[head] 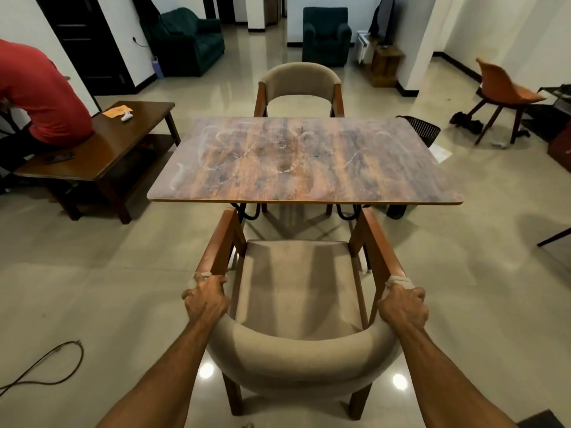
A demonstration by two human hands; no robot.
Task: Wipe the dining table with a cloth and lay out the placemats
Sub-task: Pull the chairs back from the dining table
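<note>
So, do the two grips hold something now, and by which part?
Yes, the near chair: the left grip and the right grip each hold the rear end of an armrest, beside the backrest.

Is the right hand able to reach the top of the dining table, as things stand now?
Probably not yet. The right hand grips the near chair, which stands between the person and the dining table; it must let go first.
</note>
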